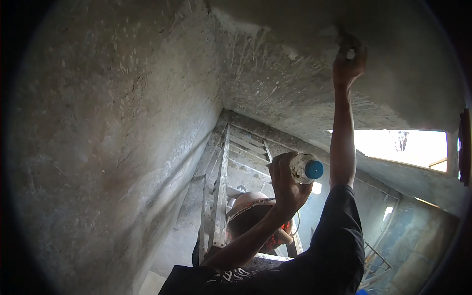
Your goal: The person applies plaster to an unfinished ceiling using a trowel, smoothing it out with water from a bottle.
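Note:
My left hand is wrapped round a dirty, pale bottle with a blue cap, held on its side with the cap toward the right. Up at the ceiling, my right hand reaches out at the end of a raised arm. Its fingers are bent close to the grey surface, and shadow and blur hide their tips and anything between them. Pale splashes and drips mark the ceiling to the left of this hand.
A metal ladder stands below and behind the bottle. Near it is a round pale bucket. Rough grey wall fills the left side. A bright opening lies to the right of my raised arm.

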`<state>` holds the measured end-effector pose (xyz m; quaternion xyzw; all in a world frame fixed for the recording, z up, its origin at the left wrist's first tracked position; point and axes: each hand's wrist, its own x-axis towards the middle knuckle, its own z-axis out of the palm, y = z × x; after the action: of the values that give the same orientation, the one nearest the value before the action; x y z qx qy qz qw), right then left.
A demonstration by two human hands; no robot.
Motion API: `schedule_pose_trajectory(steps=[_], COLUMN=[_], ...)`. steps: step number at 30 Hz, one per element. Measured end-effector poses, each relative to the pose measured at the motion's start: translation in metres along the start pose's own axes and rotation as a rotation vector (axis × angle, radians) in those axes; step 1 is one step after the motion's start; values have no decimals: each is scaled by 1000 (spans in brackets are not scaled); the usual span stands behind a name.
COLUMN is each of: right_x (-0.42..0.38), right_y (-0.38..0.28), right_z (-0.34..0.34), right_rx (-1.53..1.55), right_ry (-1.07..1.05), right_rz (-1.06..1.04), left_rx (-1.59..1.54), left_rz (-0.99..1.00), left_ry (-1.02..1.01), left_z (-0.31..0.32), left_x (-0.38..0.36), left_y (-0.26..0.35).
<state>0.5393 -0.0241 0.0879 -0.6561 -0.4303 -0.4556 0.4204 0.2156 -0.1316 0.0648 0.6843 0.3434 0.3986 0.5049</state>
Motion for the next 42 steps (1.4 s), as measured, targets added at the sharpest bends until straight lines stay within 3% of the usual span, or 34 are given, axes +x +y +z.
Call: schedule_pose_trajectory(steps=[2,4,5,7,8,11,13,14,16,20,22,25,27,28,30,32,35,37,41,42], right_x=[-1,0,-2,-7,-13,-46,-77,-95,-121,-95,-64,-18,-7,-12,-40,-80,-119,-141,-136,-125], right_y=[-11,-16,-13,-1,8,32,45,43,34,-10,-26,-20,-16,-4,34,60,41,31,5,3], right_z=[-2,6,10,18,24,47,59,63,72,46,28,4,10,18,40,60,72,74,63,61], right_rx=[3,27,29,-72,-69,-37,15,17,230,245,194,152,54,51,-24,15,39,97,182,230], right_ry=[-2,197,198,142,142,19,-199,-201,-396,-543,-164,-51,227,229,9,-208,-348,-636,-639,-409], right_rz=[86,136,138,-155,-153,-323,-402,-399,-168,-163,75,26,-51,-51,-283,-381,-395,-293,-214,-180], left_rx=[13,59,61,43,46,28,-5,-3,-19,-17,4,-8,-15,-20,-13,-2,-17,-22,-46,-23], left_rz=[-21,-1,0,31,30,7,-26,-29,-38,-45,-55,-47,-38,-27,-9,15,-6,-65,-59,-46], left_ry=[-8,-8,-7,12,14,9,-9,-10,-5,5,4,-22,-18,-11,-3,10,14,-19,-16,-13], left_z=[-3,-6,-7,-7,-7,-9,-5,-6,-4,-4,-2,-2,-3,-3,-4,-5,-7,-5,-5,-4], left_x=[0,4,4,4,5,5,-1,-1,-1,0,-2,-4,-4,-3,-1,3,3,-2,-3,-4], left_y=[2,6,5,4,5,4,-2,-2,-2,0,1,0,1,2,2,4,4,0,-2,-2])
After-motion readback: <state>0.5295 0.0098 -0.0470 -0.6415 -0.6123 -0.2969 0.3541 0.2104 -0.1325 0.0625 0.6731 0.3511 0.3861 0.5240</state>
